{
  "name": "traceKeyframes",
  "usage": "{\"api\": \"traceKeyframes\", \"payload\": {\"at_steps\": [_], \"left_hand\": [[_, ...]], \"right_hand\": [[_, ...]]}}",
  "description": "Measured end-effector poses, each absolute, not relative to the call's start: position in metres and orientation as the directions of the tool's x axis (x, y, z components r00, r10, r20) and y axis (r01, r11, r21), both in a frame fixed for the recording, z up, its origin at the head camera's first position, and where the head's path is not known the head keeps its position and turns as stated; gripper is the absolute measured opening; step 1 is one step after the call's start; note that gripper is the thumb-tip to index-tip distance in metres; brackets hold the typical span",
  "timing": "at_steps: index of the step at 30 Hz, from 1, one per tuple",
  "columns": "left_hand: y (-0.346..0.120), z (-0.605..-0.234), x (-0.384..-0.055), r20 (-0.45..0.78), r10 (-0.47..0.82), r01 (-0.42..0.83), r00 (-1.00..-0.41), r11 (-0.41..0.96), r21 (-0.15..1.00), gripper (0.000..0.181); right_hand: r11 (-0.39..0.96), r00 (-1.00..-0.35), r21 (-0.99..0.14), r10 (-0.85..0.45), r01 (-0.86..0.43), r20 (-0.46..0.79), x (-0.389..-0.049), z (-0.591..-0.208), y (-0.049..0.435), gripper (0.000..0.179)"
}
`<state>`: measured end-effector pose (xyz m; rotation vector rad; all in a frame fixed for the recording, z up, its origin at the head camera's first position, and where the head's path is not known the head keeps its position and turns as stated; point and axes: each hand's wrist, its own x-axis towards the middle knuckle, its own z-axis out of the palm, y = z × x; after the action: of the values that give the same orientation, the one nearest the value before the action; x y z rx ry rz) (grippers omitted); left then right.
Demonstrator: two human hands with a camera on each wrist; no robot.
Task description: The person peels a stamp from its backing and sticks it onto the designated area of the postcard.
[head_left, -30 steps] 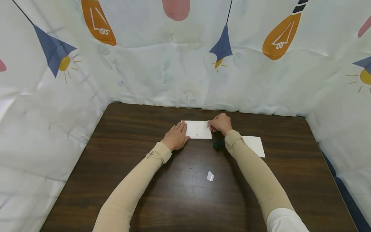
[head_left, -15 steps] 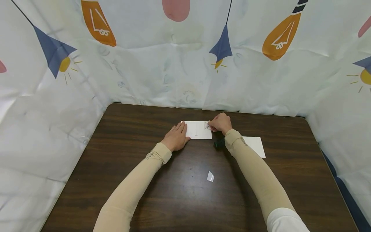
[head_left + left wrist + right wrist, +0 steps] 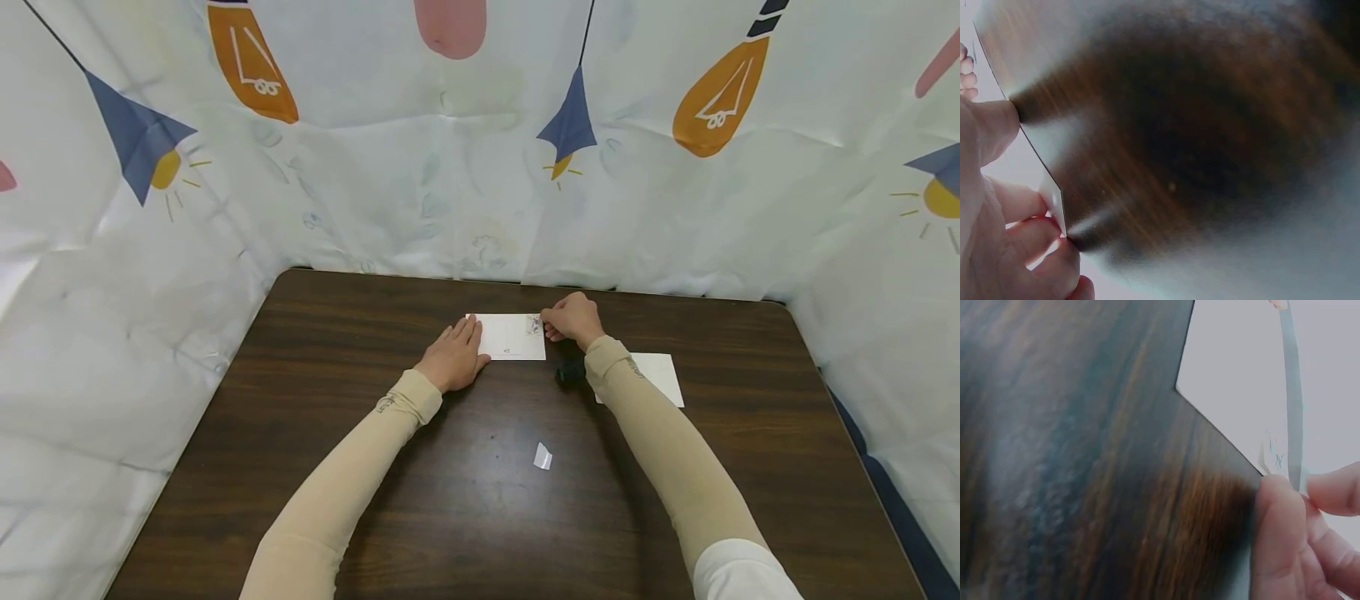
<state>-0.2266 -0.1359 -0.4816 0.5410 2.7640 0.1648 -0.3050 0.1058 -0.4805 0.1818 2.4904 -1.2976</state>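
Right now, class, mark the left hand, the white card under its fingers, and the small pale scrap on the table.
Left hand (image 3: 453,357): head view, back of the hand.
White card (image 3: 506,333): head view, middle of its uncovered face.
Small pale scrap (image 3: 543,457): head view, its middle.

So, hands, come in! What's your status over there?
Left hand rests on card. Right hand at its printed corner, grip unclear. Dark object close by, off the card; nothing seen blocking.

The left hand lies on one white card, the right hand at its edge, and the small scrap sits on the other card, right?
Not quite: the head view shows the small scrap on the table, apart from the other card. Left hand and right hand are as you said.
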Motion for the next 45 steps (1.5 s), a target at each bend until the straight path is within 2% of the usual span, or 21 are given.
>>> {"api": "traceKeyframes", "payload": {"at_steps": [6, 9, 12, 16, 21, 26, 31, 38, 45], "left_hand": [[-0.136, -0.483, -0.226, -0.29, 0.393, 0.357, -0.873, 0.918, 0.173, 0.07], [-0.136, -0.482, -0.226, -0.288, 0.393, 0.359, -0.873, 0.918, 0.167, 0.07], [-0.136, -0.482, -0.227, -0.287, 0.391, 0.358, -0.875, 0.92, 0.161, 0.07], [-0.137, -0.481, -0.228, -0.296, 0.391, 0.357, -0.871, 0.92, 0.163, 0.071], [-0.138, -0.48, -0.228, -0.294, 0.389, 0.354, -0.873, 0.92, 0.167, 0.071], [-0.138, -0.48, -0.227, -0.295, 0.395, 0.358, -0.87, 0.918, 0.172, 0.07], [-0.136, -0.48, -0.227, -0.296, 0.394, 0.358, -0.87, 0.918, 0.168, 0.071], [-0.136, -0.482, -0.227, -0.29, 0.382, 0.35, -0.878, 0.924, 0.155, 0.07], [-0.135, -0.478, -0.225, -0.289, 0.374, 0.344, -0.881, 0.927, 0.15, 0.071]], "right_hand": [[0.672, -0.979, -0.741, -0.147, 0.004, -0.139, -0.294, -0.48, 0.107, 0.027], [0.702, -0.976, -0.7, -0.216, -0.132, -0.032, -0.288, -0.48, 0.107, 0.029], [0.74, -0.955, -0.627, -0.294, -0.244, 0.024, -0.284, -0.481, 0.107, 0.032], [0.787, -0.905, -0.495, -0.426, -0.368, -0.004, -0.278, -0.482, 0.105, 0.048], [0.804, -0.828, -0.327, -0.552, -0.497, -0.099, -0.274, -0.483, 0.101, 0.075], [0.803, -0.776, -0.273, -0.589, -0.53, -0.225, -0.271, -0.488, 0.101, 0.094], [0.822, -0.758, -0.251, -0.568, -0.511, -0.321, -0.267, -0.488, 0.101, 0.107], [0.842, -0.75, -0.191, -0.536, -0.504, -0.387, -0.265, -0.488, 0.099, 0.11], [0.837, -0.748, -0.186, -0.544, -0.514, -0.381, -0.264, -0.488, 0.101, 0.109]]}}
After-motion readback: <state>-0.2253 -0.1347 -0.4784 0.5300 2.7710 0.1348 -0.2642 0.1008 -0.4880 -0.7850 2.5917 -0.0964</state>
